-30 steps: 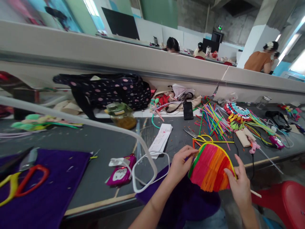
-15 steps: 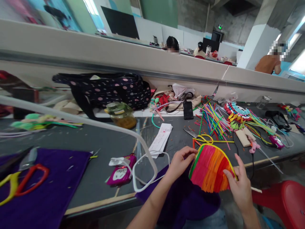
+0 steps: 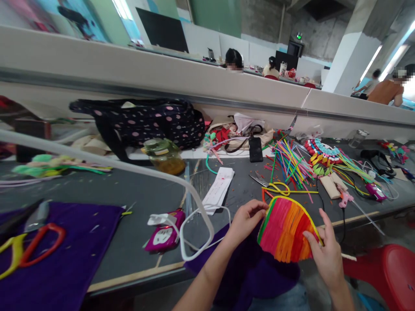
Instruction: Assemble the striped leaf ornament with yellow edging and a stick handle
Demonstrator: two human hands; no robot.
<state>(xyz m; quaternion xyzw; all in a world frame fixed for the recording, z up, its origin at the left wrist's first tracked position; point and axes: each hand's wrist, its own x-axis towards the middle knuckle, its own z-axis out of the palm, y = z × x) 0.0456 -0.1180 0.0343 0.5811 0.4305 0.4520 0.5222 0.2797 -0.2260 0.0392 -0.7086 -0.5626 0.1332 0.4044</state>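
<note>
A fan-shaped striped piece (image 3: 287, 231), banded in green, pink, orange and red with a yellow rim, is being held in the lower right of the frame, above a purple cloth (image 3: 246, 268) that is lying over the table edge and the lap.

The piece is being gripped between both hands. The left hand (image 3: 245, 221) is being kept at its upper left edge, fingers curled and closed on the rim near the green band. The right hand (image 3: 326, 252) is being kept at its lower right edge, thumb pressed on the red face and fingers partly spread behind it. Both forearms are being extended up from the bottom of the frame.

Containers: a jar with a green lid (image 3: 164, 155), holding an amber content, is standing at centre left of the grey table (image 3: 129, 190). A dark spotted bag (image 3: 145, 123) is lying behind it, its contents hidden. A clear jar (image 3: 358, 139) is standing at the far right; its contents cannot be told.

Also listed, above the piece: yellow-handled scissors (image 3: 274, 186), a spread of coloured sticks (image 3: 292, 164), a black phone (image 3: 255, 149), a white paper strip (image 3: 218, 190). A pink glue gun (image 3: 164, 235) is lying at lower centre. A red stool (image 3: 387, 270) is standing at lower right.
</note>
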